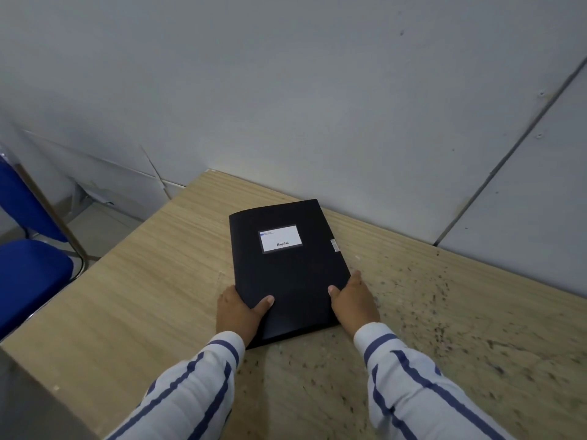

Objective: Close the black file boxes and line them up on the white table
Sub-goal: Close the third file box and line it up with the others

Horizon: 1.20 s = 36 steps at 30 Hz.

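Black file box (286,268) closed, flat on table (143,281) near the wall; contents not visible. Left hand (238,312) and right hand (352,300) clamp its near corners, thumbs on top.

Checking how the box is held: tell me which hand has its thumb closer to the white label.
The right hand: its thumb rests higher up the black file box, nearer the white label. The left hand has its thumb lower, nearer the box's near end.

1. The wall (317,106) stands just behind my black file box (286,268), blocking any push forward.
2. The wooden table (143,281) lies bare on my left.
3. The table's right side is speckled but open.
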Each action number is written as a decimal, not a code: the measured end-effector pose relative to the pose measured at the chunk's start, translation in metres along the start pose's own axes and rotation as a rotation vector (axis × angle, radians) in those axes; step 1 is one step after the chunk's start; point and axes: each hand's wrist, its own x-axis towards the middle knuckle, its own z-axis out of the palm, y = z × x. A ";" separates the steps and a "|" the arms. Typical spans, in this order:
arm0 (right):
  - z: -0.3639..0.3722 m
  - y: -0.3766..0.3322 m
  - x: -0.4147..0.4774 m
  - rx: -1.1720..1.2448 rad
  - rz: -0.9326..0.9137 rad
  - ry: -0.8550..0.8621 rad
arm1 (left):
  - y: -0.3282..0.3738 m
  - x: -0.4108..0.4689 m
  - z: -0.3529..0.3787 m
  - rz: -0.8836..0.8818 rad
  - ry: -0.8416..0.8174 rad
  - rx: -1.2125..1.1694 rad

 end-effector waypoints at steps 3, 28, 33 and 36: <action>-0.007 0.006 -0.007 0.070 0.033 -0.013 | -0.006 0.001 0.002 -0.039 -0.017 -0.022; -0.057 0.087 -0.166 0.340 -0.182 0.133 | -0.008 -0.164 -0.018 0.167 -0.027 -0.121; -0.070 0.138 -0.221 0.376 -0.162 0.211 | -0.021 -0.223 -0.003 0.226 -0.084 -0.127; -0.080 0.167 -0.250 0.390 -0.139 0.249 | -0.026 -0.260 0.006 0.245 -0.120 -0.128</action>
